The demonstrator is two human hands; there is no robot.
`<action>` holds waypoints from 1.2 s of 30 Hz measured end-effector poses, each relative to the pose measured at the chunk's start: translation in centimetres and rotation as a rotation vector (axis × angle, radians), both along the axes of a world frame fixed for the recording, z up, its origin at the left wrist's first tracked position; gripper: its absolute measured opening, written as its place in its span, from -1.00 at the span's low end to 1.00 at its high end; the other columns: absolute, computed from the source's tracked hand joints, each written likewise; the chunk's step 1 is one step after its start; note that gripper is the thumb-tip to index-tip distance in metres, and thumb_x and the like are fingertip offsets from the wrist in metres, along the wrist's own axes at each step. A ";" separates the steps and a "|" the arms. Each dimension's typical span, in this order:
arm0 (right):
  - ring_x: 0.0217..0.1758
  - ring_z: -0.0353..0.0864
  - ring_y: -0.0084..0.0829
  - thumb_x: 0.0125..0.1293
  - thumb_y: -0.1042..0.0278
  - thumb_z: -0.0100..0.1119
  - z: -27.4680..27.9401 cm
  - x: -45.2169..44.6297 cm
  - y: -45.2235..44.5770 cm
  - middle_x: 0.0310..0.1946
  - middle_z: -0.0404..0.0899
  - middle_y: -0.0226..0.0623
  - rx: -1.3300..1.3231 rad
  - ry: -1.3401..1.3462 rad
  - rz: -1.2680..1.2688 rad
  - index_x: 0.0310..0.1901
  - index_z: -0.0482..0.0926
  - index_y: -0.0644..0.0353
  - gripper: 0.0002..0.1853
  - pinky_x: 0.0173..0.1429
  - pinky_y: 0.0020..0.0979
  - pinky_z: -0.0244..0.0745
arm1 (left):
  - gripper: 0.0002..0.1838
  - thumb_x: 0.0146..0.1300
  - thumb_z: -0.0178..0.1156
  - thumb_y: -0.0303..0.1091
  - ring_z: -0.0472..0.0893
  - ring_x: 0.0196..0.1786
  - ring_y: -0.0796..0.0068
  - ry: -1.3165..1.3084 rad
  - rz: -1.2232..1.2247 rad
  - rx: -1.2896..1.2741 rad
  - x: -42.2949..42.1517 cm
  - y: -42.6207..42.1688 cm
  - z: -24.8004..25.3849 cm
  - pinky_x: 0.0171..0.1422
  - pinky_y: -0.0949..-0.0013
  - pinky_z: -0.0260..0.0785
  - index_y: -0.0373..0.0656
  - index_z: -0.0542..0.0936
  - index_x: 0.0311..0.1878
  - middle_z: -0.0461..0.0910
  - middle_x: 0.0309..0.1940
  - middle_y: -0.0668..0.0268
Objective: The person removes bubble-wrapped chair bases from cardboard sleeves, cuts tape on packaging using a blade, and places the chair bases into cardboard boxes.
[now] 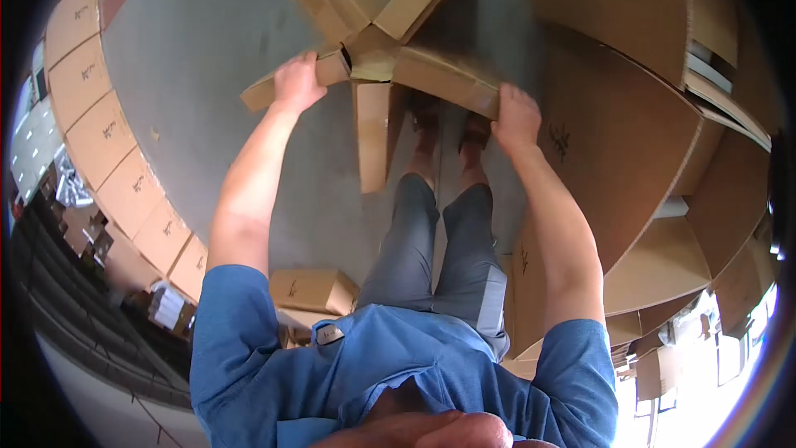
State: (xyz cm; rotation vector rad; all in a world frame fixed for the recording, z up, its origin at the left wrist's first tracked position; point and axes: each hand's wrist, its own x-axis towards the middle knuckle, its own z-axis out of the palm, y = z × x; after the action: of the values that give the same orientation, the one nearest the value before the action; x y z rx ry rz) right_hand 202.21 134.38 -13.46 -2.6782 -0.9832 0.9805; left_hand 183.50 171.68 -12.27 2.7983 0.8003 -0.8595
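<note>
A star-shaped cardboard piece point(376, 56) with several long folded arms hangs in front of me above the grey floor. Clear tape shines on its upper left arm. My left hand point(298, 83) is closed around the left arm of the piece. At the end of the right arm, my right hand point(517, 119) grips the cardboard edge. Another arm of the piece points down between my hands, near my legs. The undersides of the cardboard and some fingertips are hidden.
A curved row of marked cardboard boxes point(109, 129) runs along the left. Large open cartons point(613, 133) stand close on my right. A closed box point(311, 289) lies behind my legs. My shoes point(474, 131) are on the grey floor point(186, 58).
</note>
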 end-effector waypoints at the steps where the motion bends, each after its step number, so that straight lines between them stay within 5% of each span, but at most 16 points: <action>1: 0.16 0.53 -0.12 -0.07 0.46 0.44 -0.4 0.3 -0.1 0.02 0.56 -0.18 0.039 -0.018 -0.013 0.07 0.44 0.15 -0.41 0.25 -0.14 0.42 | -0.41 -0.20 0.49 -0.35 0.64 0.03 0.08 -0.081 -0.011 0.037 0.2 -0.3 -0.5 0.09 0.06 0.50 -0.14 0.54 0.00 0.67 -0.10 0.17; 3: 0.21 0.50 -0.12 -0.04 0.46 0.42 -0.6 0.5 -0.7 0.07 0.55 -0.16 0.078 -0.026 -0.019 0.11 0.43 0.17 -0.39 0.30 -0.14 0.39 | -0.32 -0.18 0.48 -0.38 0.55 0.22 0.06 0.037 0.072 0.002 1.0 -1.7 0.2 0.29 0.06 0.42 -0.17 0.50 0.13 0.60 0.08 0.10; 5: 0.30 0.42 -0.09 0.00 0.41 0.41 -0.1 0.7 -0.4 0.16 0.50 -0.12 0.067 -0.077 0.034 0.16 0.41 0.24 -0.37 0.37 -0.11 0.32 | -0.17 -0.14 0.46 -0.43 0.35 0.42 0.00 -0.246 0.000 0.093 1.4 -2.7 0.5 0.52 0.07 0.23 -0.22 0.39 0.31 0.42 0.31 0.01; 7: 0.32 0.39 -0.08 0.02 0.38 0.40 1.0 0.1 0.6 0.18 0.48 -0.11 0.133 -0.105 0.019 0.14 0.42 0.27 -0.39 0.38 -0.09 0.30 | -0.07 -0.12 0.43 -0.48 0.17 0.53 -0.05 -0.315 0.010 -0.082 3.7 -5.6 3.2 0.64 0.07 0.05 -0.23 0.28 0.42 0.22 0.45 -0.02; 11: 0.26 0.41 -0.02 0.13 0.20 0.38 4.4 -1.6 1.1 0.13 0.48 -0.08 0.274 -0.141 -0.031 0.11 0.45 0.32 -0.43 0.33 -0.02 0.32 | -0.19 -0.10 0.35 -0.48 0.27 0.46 -0.05 -0.364 -0.141 -0.138 4.9 -11.8 4.1 0.60 0.04 0.13 -0.22 0.38 0.35 0.27 0.41 -0.02; 15: 0.13 0.47 0.01 0.25 0.10 0.31 5.6 -3.6 -1.2 0.01 0.52 -0.06 0.209 0.069 -0.049 -0.02 0.51 0.33 -0.54 0.22 -0.01 0.36 | -0.47 -0.12 0.34 -0.47 0.37 0.36 -0.05 -0.550 0.272 -0.451 3.2 -15.1 3.1 0.53 -0.01 0.16 -0.14 0.62 0.06 0.40 0.32 0.06; 18: -0.07 0.54 0.04 0.35 0.12 0.21 6.4 -2.9 -1.4 -0.25 0.57 -0.03 0.179 0.169 -0.090 -0.34 0.57 0.29 -0.67 0.01 -0.02 0.44 | -0.56 -0.18 0.37 -0.48 0.39 0.37 0.00 -0.495 -0.029 -0.438 2.8 -17.7 4.9 0.53 -0.06 0.13 -0.02 0.70 -0.09 0.55 0.19 0.12; 21: -0.13 0.57 0.05 0.37 0.19 0.16 5.3 -1.2 1.4 -0.31 0.57 0.00 0.131 0.205 -0.031 -0.35 0.57 0.30 -0.70 -0.06 -0.01 0.47 | -0.58 -0.19 0.40 -0.38 0.45 0.20 0.05 -0.396 0.028 -0.354 4.3 -19.9 5.5 0.27 0.02 0.26 -0.01 0.70 -0.12 0.56 0.12 0.17; 23: -0.10 0.60 0.07 0.38 0.24 0.12 4.8 -0.7 4.5 -0.30 0.62 0.03 0.211 0.274 -0.056 -0.29 0.61 0.32 -0.73 -0.04 -0.01 0.49 | -0.57 -0.18 0.41 -0.33 0.44 0.12 0.08 -0.254 0.086 -0.349 5.3 -20.9 6.5 0.13 0.07 0.25 -0.01 0.69 -0.11 0.54 0.04 0.19; 25: 0.05 0.59 0.06 0.36 0.27 0.12 3.5 -1.1 6.8 -0.08 0.63 0.07 0.446 0.474 -0.043 -0.07 0.63 0.31 -0.71 0.09 -0.07 0.50 | -0.46 -0.14 0.40 -0.32 0.41 0.14 0.07 -0.318 0.060 -0.321 4.3 -22.4 6.0 0.13 0.03 0.23 -0.01 0.62 0.04 0.52 0.03 0.20; 27: 0.24 0.53 -0.01 0.28 0.40 0.23 3.4 -2.5 9.7 0.19 0.53 0.01 0.441 0.376 0.075 0.20 0.52 0.24 -0.56 0.30 -0.17 0.45 | -0.42 -0.12 0.39 -0.32 0.40 0.16 0.04 -0.206 0.013 -0.348 3.7 -23.5 6.3 0.15 -0.01 0.22 -0.01 0.60 0.10 0.52 0.05 0.19; 29: 0.43 0.34 0.02 0.12 0.44 0.37 2.9 -3.2 12.9 0.40 0.30 0.01 0.480 0.243 0.355 0.35 0.38 0.16 -0.30 0.44 -0.17 0.34 | -0.51 -0.07 0.35 -0.31 0.40 0.16 0.06 -0.440 0.051 -0.279 3.5 -24.7 6.4 0.13 0.01 0.20 0.03 0.66 0.04 0.56 0.01 0.17; 31: 0.52 0.16 0.11 0.01 0.42 0.46 0.3 -4.1 16.5 0.46 0.16 0.06 0.554 -0.038 0.480 0.41 0.31 0.10 -0.14 0.50 -0.07 0.24 | -0.53 -0.08 0.35 -0.36 0.37 0.20 0.02 -0.385 0.058 -0.290 3.4 -24.6 5.9 0.14 -0.02 0.19 0.03 0.65 0.02 0.53 0.06 0.16; 33: 0.48 0.20 0.21 0.30 0.40 0.05 -0.9 -3.4 19.7 0.42 0.21 0.17 0.550 -0.193 0.450 0.38 0.37 0.11 -0.43 0.49 0.10 0.19 | -0.46 -0.14 0.37 -0.36 0.35 0.25 0.01 -0.455 0.105 -0.340 3.4 -24.4 5.9 0.18 -0.06 0.20 -0.04 0.63 0.05 0.49 0.12 0.12; 36: 0.32 0.39 0.00 0.31 0.33 0.05 -2.9 -3.1 21.0 0.21 0.43 -0.04 0.312 -0.334 0.551 0.30 0.43 0.10 -0.51 0.36 0.02 0.32 | -0.42 -0.19 0.40 -0.35 0.34 0.25 -0.02 -0.466 0.113 -0.344 3.3 -24.1 6.0 0.17 -0.06 0.20 -0.05 0.61 0.05 0.45 0.14 0.11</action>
State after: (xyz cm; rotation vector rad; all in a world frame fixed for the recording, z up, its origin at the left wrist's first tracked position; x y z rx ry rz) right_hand 199.09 155.41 -16.39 -2.3878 -1.8337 0.3836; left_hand 186.83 147.60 -6.28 2.4691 0.6503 -0.2701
